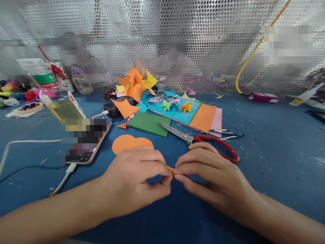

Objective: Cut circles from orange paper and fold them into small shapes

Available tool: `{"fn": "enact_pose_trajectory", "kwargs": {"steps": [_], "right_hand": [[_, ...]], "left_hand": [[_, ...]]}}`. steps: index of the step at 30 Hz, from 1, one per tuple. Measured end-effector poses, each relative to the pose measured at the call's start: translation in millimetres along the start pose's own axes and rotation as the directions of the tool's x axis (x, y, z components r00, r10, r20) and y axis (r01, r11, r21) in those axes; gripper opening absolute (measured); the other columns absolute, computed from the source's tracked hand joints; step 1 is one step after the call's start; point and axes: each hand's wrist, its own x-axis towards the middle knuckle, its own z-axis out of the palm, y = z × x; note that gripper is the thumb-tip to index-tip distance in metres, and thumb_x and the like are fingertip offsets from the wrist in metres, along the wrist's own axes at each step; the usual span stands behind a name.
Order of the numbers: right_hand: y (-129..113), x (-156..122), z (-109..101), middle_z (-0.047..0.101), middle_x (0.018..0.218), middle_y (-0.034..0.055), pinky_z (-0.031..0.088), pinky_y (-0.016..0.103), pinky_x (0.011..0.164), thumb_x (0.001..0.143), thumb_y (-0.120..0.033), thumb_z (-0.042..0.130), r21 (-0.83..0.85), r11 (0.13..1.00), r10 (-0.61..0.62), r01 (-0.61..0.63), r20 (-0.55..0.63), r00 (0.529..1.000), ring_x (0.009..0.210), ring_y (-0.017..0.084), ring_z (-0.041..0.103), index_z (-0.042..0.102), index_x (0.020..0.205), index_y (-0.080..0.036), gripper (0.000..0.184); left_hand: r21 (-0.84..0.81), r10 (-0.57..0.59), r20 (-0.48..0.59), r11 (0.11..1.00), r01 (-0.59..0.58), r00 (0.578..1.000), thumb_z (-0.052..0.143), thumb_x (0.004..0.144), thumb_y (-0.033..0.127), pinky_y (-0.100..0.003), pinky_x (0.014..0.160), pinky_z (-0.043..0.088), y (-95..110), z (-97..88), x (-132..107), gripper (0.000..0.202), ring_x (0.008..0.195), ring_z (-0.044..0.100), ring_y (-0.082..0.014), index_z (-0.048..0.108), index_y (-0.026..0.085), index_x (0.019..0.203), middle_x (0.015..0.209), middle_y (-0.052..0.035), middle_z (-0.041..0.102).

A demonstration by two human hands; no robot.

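Both my hands meet over the blue table near its front edge. My left hand (134, 178) and my right hand (210, 176) pinch a small orange paper piece (170, 168) between their fingertips; only a sliver of it shows. Just behind my left hand lie two overlapping orange paper circles (127, 142). Red-handled scissors (200, 140) rest shut on the table right behind my right hand.
A phone (85, 139) on a white cable leans at the left. Green (149, 123), blue, orange and pink paper sheets, folded paper shapes (135, 83) and small crumpled paper figures lie behind. Bottles stand at the far left. A perforated metal screen (203, 40) closes the back.
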Motion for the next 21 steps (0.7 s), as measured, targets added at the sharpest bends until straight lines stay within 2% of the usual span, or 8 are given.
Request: {"fn": "enact_pose_trajectory", "kwargs": {"steps": [7, 11, 15, 18, 21], "right_hand": [[1.0, -0.5, -4.0, 0.065, 0.089, -0.0026, 0.038, 0.032, 0.085, 0.081, -0.012, 0.06, -0.024, 1.0, -0.018, 0.017, -0.034, 0.999, 0.079, 0.01, 0.059, 0.059, 0.089, -0.021, 0.012], [-0.8, 0.1, -4.6, 0.066, 0.09, -0.0023, 0.037, 0.033, 0.085, 0.083, -0.01, 0.057, -0.007, 1.0, 0.001, -0.001, -0.029, 1.0, 0.08, 0.01, 0.06, 0.06, 0.09, -0.021, 0.013], [-1.8, 2.4, -4.5, 0.066, 0.086, -0.0019, 0.04, 0.03, 0.082, 0.08, -0.012, 0.062, 0.011, 0.999, 0.044, -0.043, -0.085, 0.995, 0.08, 0.011, 0.059, 0.061, 0.088, -0.021, 0.011], [-2.1, 5.0, -5.7, 0.066, 0.083, -0.0003, 0.044, 0.027, 0.076, 0.078, -0.012, 0.063, 0.019, 0.996, 0.086, -0.084, -0.144, 0.986, 0.08, 0.011, 0.059, 0.063, 0.086, -0.02, 0.011], [-3.2, 6.5, -6.5, 0.066, 0.078, -0.0014, 0.044, 0.027, 0.074, 0.078, -0.01, 0.062, 0.008, 0.997, 0.081, -0.08, -0.152, 0.985, 0.076, 0.011, 0.059, 0.062, 0.08, -0.02, 0.01]], "left_hand": [[0.037, 0.019, -0.039, 0.999, -0.017, 0.999, 0.057, 0.075, 0.01, -0.022, 0.061, 0.049, 1.6, -3.6, 3.6, 0.011, 0.061, 0.06, -0.0095, 0.064, 0.017, 0.07, 0.069, -0.0003, 0.068], [0.024, 0.021, -0.051, 1.0, -0.019, 0.998, 0.058, 0.075, 0.01, -0.022, 0.061, 0.049, 1.7, -3.3, 2.0, 0.01, 0.062, 0.06, -0.0097, 0.064, 0.017, 0.07, 0.071, -0.0007, 0.068], [0.022, 0.033, -0.097, 0.999, -0.031, 0.995, 0.059, 0.074, 0.009, -0.021, 0.061, 0.048, 2.3, -4.5, 2.1, 0.009, 0.062, 0.059, -0.0091, 0.063, 0.015, 0.069, 0.069, -0.001, 0.067], [0.007, 0.01, -0.132, 1.0, -0.01, 0.991, 0.06, 0.073, 0.008, -0.02, 0.061, 0.048, 2.5, -6.3, 3.3, 0.008, 0.061, 0.057, -0.0083, 0.061, 0.015, 0.068, 0.066, 0.0, 0.064], [-0.002, -0.042, -0.122, 0.999, 0.042, 0.992, 0.061, 0.071, 0.008, -0.02, 0.061, 0.048, 1.8, -6.7, 3.4, 0.007, 0.063, 0.057, -0.0088, 0.062, 0.015, 0.071, 0.068, -0.0003, 0.065]]}}
